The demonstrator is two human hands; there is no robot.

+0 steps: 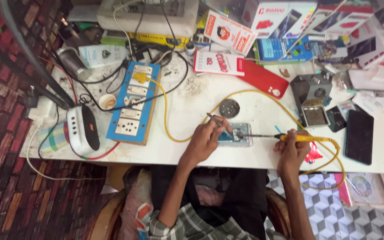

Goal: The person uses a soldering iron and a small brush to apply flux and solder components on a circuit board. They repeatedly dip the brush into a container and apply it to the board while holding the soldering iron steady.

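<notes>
A checked green-and-white shirt sleeve (187, 224) is seen at the bottom edge, nearest the camera, with two bare forearms reaching up from it to a cluttered white tabletop (192, 111). The left hand (205, 140) is closed around thin metal tweezers (214, 119), whose tips are pressed onto a small opened phone with a pale silvery frame (241, 134). This phone is laid flat near the front edge of the tabletop, between the two hands. The right hand (292, 149) is wrapped around a yellow-handled soldering iron (290, 137), held level, its dark tip touching the phone's right side. A yellow cable (167, 115) is looped from the iron across the tabletop to a blue power board with white sockets (134, 102) at the left. A round metal tin (229, 108) is set just behind the phone. A black phone (359, 135) is laid face down at the right, and a red phone cover (263, 79) behind.
</notes>
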